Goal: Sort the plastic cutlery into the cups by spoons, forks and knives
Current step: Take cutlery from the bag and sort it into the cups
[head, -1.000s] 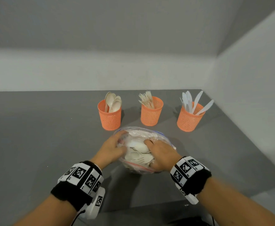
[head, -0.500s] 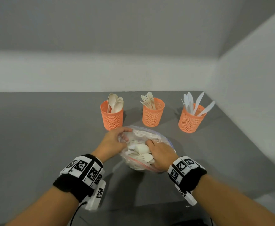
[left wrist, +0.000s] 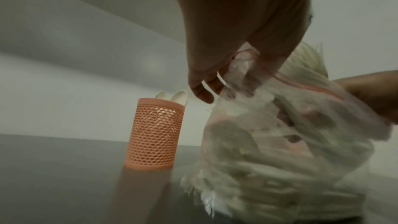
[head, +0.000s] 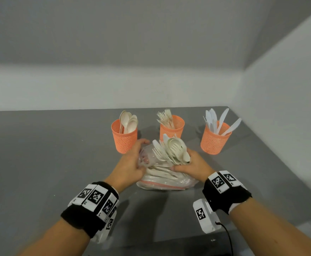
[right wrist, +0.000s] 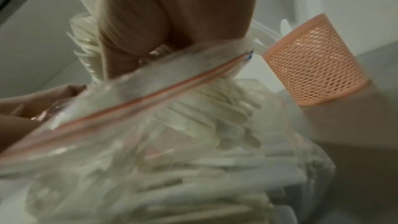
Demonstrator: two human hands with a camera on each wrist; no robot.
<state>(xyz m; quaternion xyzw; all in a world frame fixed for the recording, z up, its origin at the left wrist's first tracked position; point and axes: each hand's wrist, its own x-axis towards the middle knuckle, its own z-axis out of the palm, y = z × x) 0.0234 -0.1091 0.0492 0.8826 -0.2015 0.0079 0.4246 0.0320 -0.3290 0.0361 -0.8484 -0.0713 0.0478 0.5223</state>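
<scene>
Three orange mesh cups stand in a row: the spoon cup (head: pixel 124 139), the fork cup (head: pixel 172 127) and the knife cup (head: pixel 214 140). In front of them lies a clear zip bag (head: pixel 166 180) full of pale cutlery. My left hand (head: pixel 130 163) grips the bag's left edge (left wrist: pixel 241 81). My right hand (head: pixel 191 166) grips a bundle of spoons and forks (head: pixel 173 150) that sticks up out of the bag's mouth. In the right wrist view the bundle (right wrist: pixel 86 40) rises above the bag's red zip strip (right wrist: pixel 150 94). How many pieces are in the bundle is hidden.
The grey table (head: pixel 49 154) runs wide to the left. A pale wall (head: pixel 280 126) stands close behind the knife cup on the right. The spoon cup (left wrist: pixel 155 134) is a little to the left of my left fingers; the knife cup (right wrist: pixel 312 65) is just past the bag.
My right hand has closed on a bundle of spoons and forks and lifted it up out of the bag. The left hand has shifted down the bag's left side, still holding it.
</scene>
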